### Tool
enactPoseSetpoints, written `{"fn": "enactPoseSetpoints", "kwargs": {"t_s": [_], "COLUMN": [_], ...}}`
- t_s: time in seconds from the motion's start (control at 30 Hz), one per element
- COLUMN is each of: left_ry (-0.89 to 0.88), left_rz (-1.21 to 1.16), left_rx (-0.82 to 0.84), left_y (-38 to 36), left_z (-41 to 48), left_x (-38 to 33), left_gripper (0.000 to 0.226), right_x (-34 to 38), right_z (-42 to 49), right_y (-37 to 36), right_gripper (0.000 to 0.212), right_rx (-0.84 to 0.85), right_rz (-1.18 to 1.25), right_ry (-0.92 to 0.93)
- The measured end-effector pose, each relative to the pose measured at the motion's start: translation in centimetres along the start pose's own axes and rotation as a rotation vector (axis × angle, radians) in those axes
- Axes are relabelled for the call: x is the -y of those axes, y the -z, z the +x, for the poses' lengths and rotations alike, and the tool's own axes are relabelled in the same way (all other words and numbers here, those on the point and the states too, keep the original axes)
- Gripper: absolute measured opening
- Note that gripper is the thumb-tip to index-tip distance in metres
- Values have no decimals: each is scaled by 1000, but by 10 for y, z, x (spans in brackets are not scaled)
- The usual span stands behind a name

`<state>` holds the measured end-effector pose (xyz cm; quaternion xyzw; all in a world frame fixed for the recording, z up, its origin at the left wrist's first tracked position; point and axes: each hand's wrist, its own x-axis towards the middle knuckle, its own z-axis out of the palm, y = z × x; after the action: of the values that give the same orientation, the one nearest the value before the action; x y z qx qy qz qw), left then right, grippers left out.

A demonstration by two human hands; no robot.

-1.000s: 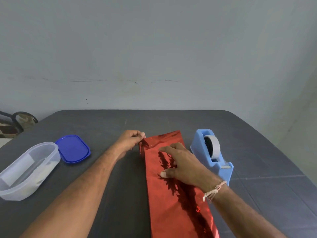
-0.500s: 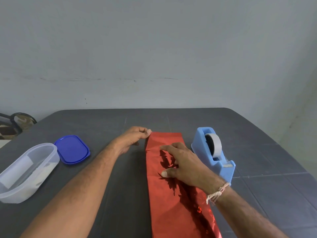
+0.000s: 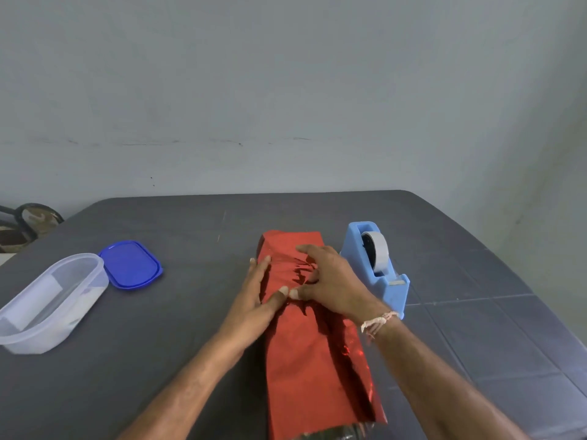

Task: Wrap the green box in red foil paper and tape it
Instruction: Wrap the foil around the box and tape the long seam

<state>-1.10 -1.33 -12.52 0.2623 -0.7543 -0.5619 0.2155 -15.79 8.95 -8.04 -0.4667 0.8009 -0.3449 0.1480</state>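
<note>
Red foil paper (image 3: pixel 305 354) lies lengthwise on the dark grey table (image 3: pixel 165 344), wrapped over a long shape; the green box itself is hidden under it. My left hand (image 3: pixel 254 296) presses flat against the foil's left side near the far end, fingers apart. My right hand (image 3: pixel 330 277) lies on top of the foil, fingers spread, thumb touching the left thumb. A blue tape dispenser (image 3: pixel 378 265) with a white tape roll stands just right of the foil.
A clear plastic tub (image 3: pixel 47 300) holding white paper sits at the left edge, its blue lid (image 3: pixel 130 263) beside it. A dark object (image 3: pixel 28 220) shows past the table's far left corner. A grey wall rises behind the table.
My left hand let go of the foil's far left corner and moved back to press flat on the foil's left side by the right thumb. The far end now lies folded down.
</note>
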Motion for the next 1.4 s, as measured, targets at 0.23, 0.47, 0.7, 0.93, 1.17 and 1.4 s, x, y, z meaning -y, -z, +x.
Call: {"fn": "enactPoseSetpoints", "kwargs": {"t_s": [0.23,0.47,0.7,0.93,1.17,1.4], "left_ry": [44,65,108,97,167,167], "left_rz": [72,92,95,-168,-9,29], "left_rx": [42,57,51,-154,-34,57], "left_y": [-7,-7,-5,14,46,55], "left_z": [-4,-6,-5,36,98,111], "left_x": [-8,-14,-10,-20,-24,-16], "left_gripper": [75,81,80,68,32,22], "right_x": [-22,-31,-30,-28,-32,-34], "right_z": [-37,-43,-41,-46,-46,-44], "right_y": [13,-10,-13,-7,-4,-4], "right_gripper": [69,33,35,35,36,38], "right_rx": [-332,-356,-305,-212,-144,-108], "right_rz": [255,417,566,669,707,746], "right_ry": [-289,-391,-395,-408,-416,-422]}}
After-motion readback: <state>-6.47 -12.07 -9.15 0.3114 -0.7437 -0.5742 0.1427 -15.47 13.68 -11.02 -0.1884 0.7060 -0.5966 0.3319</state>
